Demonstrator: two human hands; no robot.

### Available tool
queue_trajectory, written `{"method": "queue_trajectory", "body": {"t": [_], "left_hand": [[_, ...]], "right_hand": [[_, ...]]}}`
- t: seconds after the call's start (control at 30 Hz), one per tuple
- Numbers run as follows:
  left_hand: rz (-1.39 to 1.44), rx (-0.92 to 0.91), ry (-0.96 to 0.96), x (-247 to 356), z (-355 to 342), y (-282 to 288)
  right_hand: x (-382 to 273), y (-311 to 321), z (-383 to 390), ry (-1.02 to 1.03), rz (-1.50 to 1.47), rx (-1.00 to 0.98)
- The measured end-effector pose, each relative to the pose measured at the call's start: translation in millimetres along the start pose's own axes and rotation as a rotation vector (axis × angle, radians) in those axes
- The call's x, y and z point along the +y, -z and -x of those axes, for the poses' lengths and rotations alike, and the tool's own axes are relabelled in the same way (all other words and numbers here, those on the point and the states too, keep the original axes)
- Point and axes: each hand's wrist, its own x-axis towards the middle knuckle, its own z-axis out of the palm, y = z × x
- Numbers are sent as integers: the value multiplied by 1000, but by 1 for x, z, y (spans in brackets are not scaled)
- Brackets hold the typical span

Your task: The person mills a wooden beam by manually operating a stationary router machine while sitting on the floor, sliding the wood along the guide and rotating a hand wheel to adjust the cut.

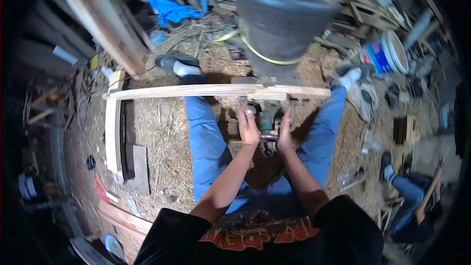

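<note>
In the head view, a long pale wooden board [211, 91] lies crosswise over my spread legs' line, with a shorter notched piece [269, 95] along it at the middle. Just below that, a teal-and-metal power tool [266, 121] sits between my hands. My left hand [248, 126] is at the tool's left side, fingers around a pale knob-like part, partly hidden. My right hand [285, 132] is at its right side, with fingers straight and extended upward beside it. The tool's underside is hidden.
A large dark cylinder [279, 24] stands ahead. Upright planks [98, 19], a blue tarp [171, 5], a white bucket [387, 51] and a thick pale beam [113, 132] surround me on the shaving-strewn floor [162, 167]. Another person's legs [412, 196] are at lower right.
</note>
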Motion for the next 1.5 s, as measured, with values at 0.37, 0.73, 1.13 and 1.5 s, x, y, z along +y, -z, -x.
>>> {"method": "queue_trajectory", "body": {"t": [0.37,0.73,1.13,1.5], "left_hand": [[79,-84,-8,-27,-18,3],[-1344,-493,-317,13,-121,55],[-1421,-352,-526,-10,-163,61],[-1263,-538,-574,-8,-169,69]], "right_hand": [[-12,12,-4,267,610,141],[12,56,8,142,675,82],[-14,42,-10,363,730,247],[-67,73,-102,244,1324,31]]}}
